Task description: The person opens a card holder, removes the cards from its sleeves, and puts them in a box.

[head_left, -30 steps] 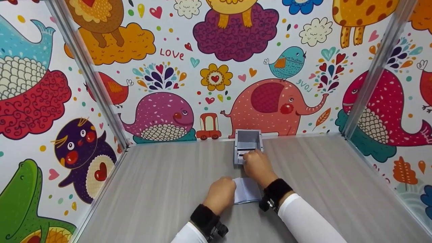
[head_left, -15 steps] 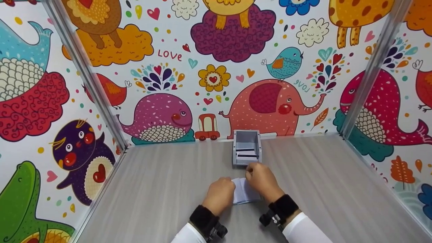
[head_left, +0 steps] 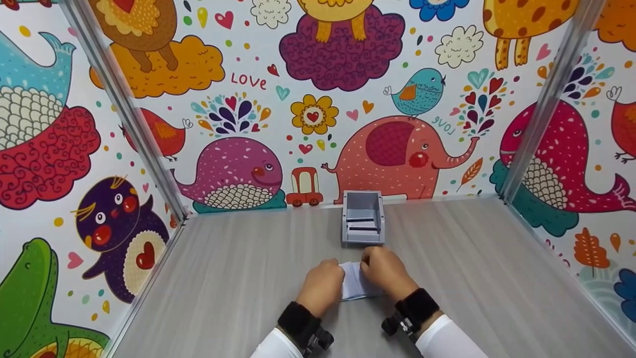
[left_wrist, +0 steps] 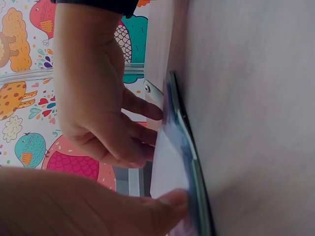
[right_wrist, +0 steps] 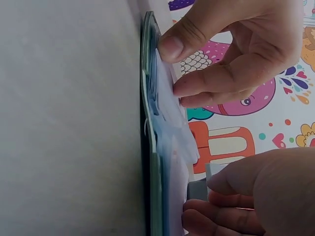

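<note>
An open card holder (head_left: pixel 356 281) with clear plastic sleeves and a dark green-edged cover lies spread on the table. At its left side my left hand (head_left: pixel 322 284) grips it; the right wrist view shows the thumb (right_wrist: pixel 172 48) pressing on the sleeve and the fingertips bent at the far edge. Over the right half is my right hand (head_left: pixel 386 271), thumb and forefinger close together, other fingertips right at the clear page (right_wrist: pixel 189 142); nothing shows between them. Just beyond the hands stands a grey open box (head_left: pixel 362 203) holding whitish cards (head_left: pixel 363 228) in its near part.
The wood-grain tabletop (head_left: pixel 238 263) runs back to a wall (head_left: pixel 318 54) printed with cartoon animals. Metal posts (head_left: pixel 131 109) mark the two back corners. The box is close to the back wall.
My right hand has come out of the grey box and back down to the right half of the card holder. My left hand has stayed at the left side.
</note>
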Demonstrator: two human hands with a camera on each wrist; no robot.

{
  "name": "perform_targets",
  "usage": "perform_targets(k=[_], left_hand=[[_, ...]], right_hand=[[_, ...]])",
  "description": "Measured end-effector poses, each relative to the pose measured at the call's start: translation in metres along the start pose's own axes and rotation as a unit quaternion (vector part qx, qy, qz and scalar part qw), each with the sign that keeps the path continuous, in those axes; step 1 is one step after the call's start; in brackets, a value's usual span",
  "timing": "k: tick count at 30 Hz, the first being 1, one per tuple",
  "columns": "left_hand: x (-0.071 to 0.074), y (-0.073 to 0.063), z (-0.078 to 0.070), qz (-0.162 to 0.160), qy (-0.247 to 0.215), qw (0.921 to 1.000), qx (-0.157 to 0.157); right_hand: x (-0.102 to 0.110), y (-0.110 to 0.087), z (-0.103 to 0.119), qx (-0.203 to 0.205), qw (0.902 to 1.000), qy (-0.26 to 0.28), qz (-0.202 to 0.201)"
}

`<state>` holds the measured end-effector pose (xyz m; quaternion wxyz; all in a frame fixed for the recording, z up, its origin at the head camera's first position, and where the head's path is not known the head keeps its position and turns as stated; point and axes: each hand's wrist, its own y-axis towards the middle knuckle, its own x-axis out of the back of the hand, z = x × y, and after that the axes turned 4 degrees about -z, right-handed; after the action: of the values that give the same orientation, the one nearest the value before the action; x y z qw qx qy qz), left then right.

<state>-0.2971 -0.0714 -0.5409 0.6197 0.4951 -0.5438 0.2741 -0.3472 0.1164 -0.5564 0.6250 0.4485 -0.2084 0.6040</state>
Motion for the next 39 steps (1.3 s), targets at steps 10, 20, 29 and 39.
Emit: perform_targets(k=[10,20,29,39], left_hand=[[-0.002,0.0,-0.002,-0.003,-0.004,1.0,0.008],[-0.003,-0.001,0.0,-0.025,-0.008,0.9997,-0.002],[-0.085,0.015,0.036,-0.075,-0.02,0.996,-0.043],[-0.065,0.009,0.032,-0.092,-0.052,0.9928,-0.056]], right_hand=[[-0.001,-0.002,-0.005,0.005,1.0,0.005,-0.001],[-0.001,-0.002,-0.007,0.022,0.9996,0.002,-0.018],[-0.001,-0.003,-0.007,0.027,0.9994,-0.011,-0.02],[-0.002,-0.003,-0.008,0.029,0.9993,-0.012,-0.023]])
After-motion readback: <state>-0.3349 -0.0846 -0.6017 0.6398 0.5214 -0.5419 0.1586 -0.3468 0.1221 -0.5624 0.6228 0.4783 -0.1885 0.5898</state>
